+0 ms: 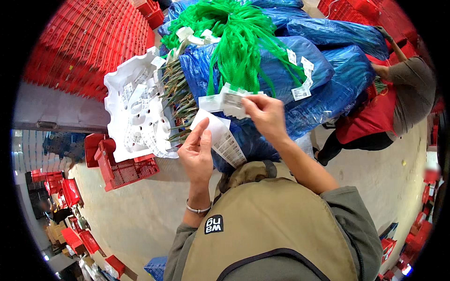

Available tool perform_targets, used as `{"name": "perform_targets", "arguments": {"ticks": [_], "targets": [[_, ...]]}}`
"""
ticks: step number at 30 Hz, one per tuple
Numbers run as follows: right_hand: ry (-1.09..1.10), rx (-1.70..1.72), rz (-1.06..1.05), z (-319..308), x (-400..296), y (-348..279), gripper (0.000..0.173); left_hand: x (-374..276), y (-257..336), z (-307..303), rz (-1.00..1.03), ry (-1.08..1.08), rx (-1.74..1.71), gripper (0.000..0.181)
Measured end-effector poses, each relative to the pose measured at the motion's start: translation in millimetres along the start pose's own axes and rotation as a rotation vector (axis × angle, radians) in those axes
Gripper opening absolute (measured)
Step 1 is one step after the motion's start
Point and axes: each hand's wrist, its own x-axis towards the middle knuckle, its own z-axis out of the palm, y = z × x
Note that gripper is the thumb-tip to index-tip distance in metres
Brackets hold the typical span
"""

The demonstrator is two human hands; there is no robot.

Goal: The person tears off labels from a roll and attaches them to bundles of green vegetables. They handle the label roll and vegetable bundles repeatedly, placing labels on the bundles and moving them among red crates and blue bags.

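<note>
A strip of printed white labels [228, 147] runs from the fingertips of my left hand [197, 154] down toward my apron; the fingers hold its curled upper end. My right hand [265, 114] pinches a white printed tag [232, 99] between thumb and fingertips, over other tags. These tags lie at the lower ends of green mesh net bags [237, 52], gathered in a bunch. Under the nets are large bundles wrapped in blue plastic [309, 116]. More labelled tags [301, 93] hang from net ends to the right.
A white foam box [114, 95] with loose label strips stands left, beside cut green stalks [181, 95]. Stacked red crates [91, 38] rise behind it; a red crate [126, 172] is below. At right a person [411, 77] in a red apron bends over the bundles.
</note>
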Motion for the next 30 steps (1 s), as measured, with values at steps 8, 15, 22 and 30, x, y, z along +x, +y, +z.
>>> {"name": "perform_targets", "arguments": {"ticks": [8, 15, 22, 30], "targets": [[-0.011, -0.062, 0.081, -74.0, 38.7, -1.7, 0.016, -1.1, 3.6, 14.2, -0.048, -0.009, 0.013, 0.031], [0.255, -1.200, -0.209, -196.2, 50.3, 9.9, 0.075, -1.5, 2.6, 45.6, -0.136, -0.107, -0.147, 0.021], [-0.312, 0.010, -0.124, -62.2, -45.5, 1.4, 0.023, -8.0, -16.1, 55.9, -0.225, -0.171, -0.118, 0.025], [-0.198, 0.126, -0.213, -75.0, -51.8, -6.2, 0.012, -8.5, -14.9, 70.8, -0.178, -0.086, -0.012, 0.025]]}}
